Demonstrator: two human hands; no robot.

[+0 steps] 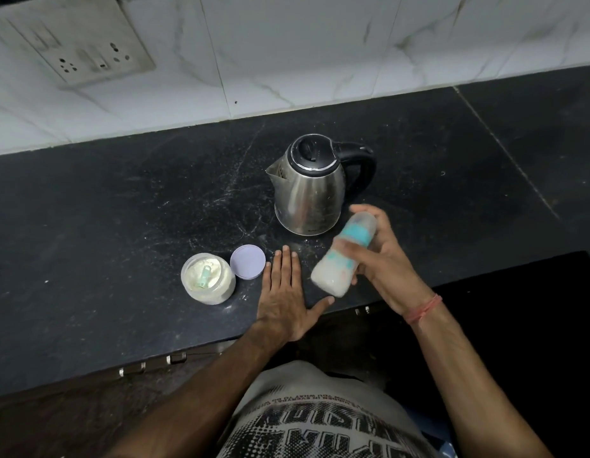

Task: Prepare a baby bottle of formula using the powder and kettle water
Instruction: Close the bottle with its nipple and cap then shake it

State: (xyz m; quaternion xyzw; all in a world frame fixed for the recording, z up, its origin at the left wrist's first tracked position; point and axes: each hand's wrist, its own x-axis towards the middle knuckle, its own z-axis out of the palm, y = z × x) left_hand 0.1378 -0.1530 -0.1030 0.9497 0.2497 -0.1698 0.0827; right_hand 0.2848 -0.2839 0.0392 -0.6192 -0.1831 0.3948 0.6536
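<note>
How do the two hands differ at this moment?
The left hand lies flat on the counter, fingers straight and empty; the right hand grips the baby bottle, tilted above the counter. The left hand looks sharp; the right hand and bottle are blurred. Both are bare.

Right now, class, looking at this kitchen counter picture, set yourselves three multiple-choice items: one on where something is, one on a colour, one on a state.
1. Where does the round lid lie?
A. Between the powder jar and the left hand
B. On top of the kettle
C. Behind the kettle

2. What colour is the band on the baby bottle?
A. Red
B. Turquoise
C. Yellow

3. What state is the powder jar in?
A. Closed
B. Tipped over
C. Open, with a scoop inside

Answers:
1 A: the lid lies flat on the counter, right of the jar and left of the flat hand.
2 B: a turquoise band shows where the right hand grips the bottle.
3 C: the jar stands upright and lidless, with powder and scoop visible.
</note>
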